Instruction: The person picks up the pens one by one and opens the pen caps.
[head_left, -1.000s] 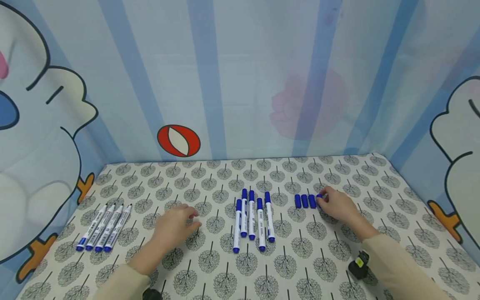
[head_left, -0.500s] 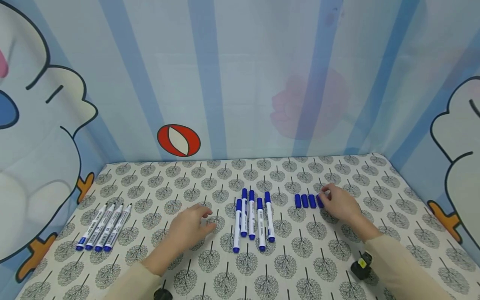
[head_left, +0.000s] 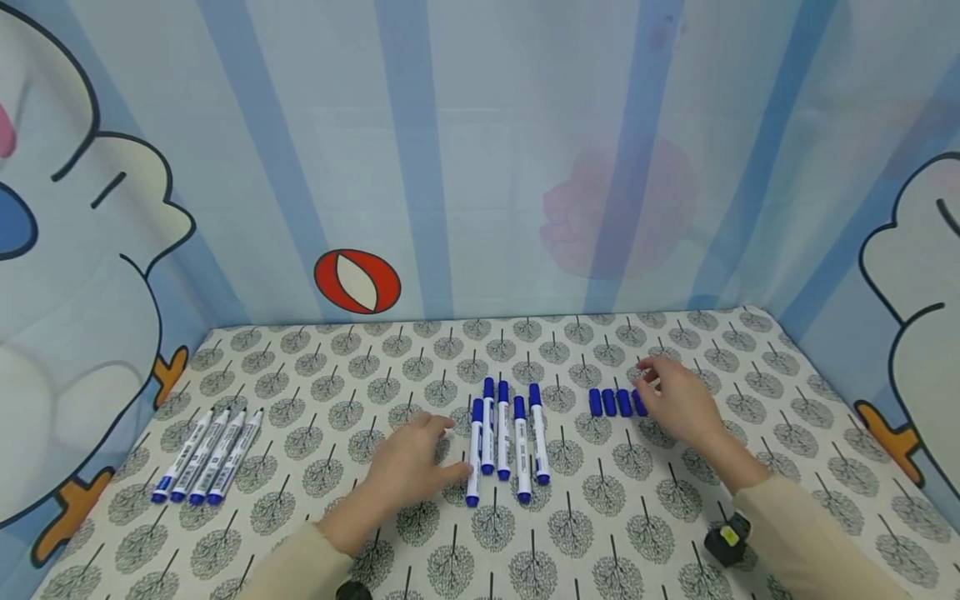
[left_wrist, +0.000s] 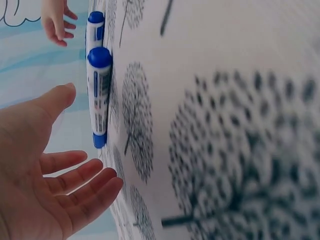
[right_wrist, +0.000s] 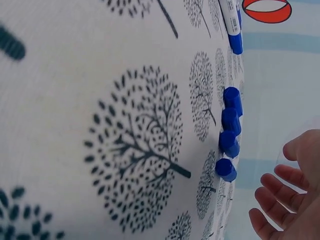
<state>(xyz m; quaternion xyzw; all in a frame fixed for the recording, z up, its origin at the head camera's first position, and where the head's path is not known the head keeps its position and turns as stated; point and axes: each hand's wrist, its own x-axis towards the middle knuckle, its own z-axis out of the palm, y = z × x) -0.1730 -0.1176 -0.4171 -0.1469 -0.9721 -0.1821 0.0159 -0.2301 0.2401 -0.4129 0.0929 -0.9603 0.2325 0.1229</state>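
Note:
My left hand (head_left: 408, 462) is open, its thumb right at the leftmost of several capped whiteboard markers (head_left: 476, 454) lying in the middle of the table. In the left wrist view the fingers spread loosely beside a marker (left_wrist: 99, 95) with a blue cap, and nothing is in the palm. At the right, my right hand (head_left: 681, 407) hovers with relaxed fingers by the end of a row of blue marker caps (head_left: 610, 402). The right wrist view shows a gap between that hand (right_wrist: 287, 192) and the nearest cap (right_wrist: 226, 170).
Several uncapped markers (head_left: 207, 457) lie side by side at the left, dark tips pointing away. A tree-print cloth (head_left: 420, 521) covers the table. Behind it hangs a striped blue curtain (head_left: 480, 167) with cartoon figures.
My left hand has moved right, up to the capped markers. The right hand has let go of the last cap in the row and drawn slightly back.

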